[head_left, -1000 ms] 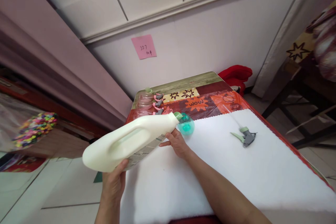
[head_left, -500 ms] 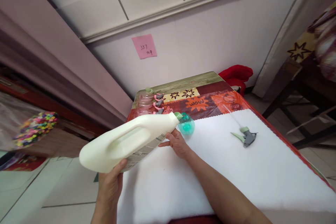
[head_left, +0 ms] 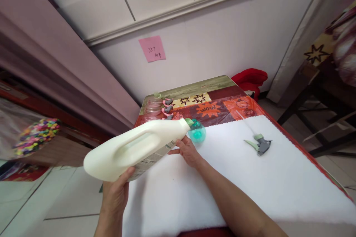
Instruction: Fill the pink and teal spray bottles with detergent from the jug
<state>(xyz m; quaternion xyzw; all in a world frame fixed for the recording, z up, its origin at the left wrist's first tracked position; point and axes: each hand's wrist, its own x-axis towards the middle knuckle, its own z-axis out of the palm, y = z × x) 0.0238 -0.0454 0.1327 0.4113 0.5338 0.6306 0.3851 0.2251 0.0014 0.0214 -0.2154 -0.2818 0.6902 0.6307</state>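
I have the left hand (head_left: pixel 116 189) clasping the jug (head_left: pixel 140 139) near its base, left of frame centre, and the right hand (head_left: pixel 189 152) grasping it below the spout (head_left: pixel 189 121), apparently to line that up with the mid-frame bottle (head_left: pixel 197 135).

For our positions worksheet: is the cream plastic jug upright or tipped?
Tipped: the jug is held aslant, green spout toward the round translucent green bottle.

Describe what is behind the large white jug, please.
Three clear bottles with spray heads show beyond the white jug; the nearest is partly covered, and anything directly behind the jug is hidden.
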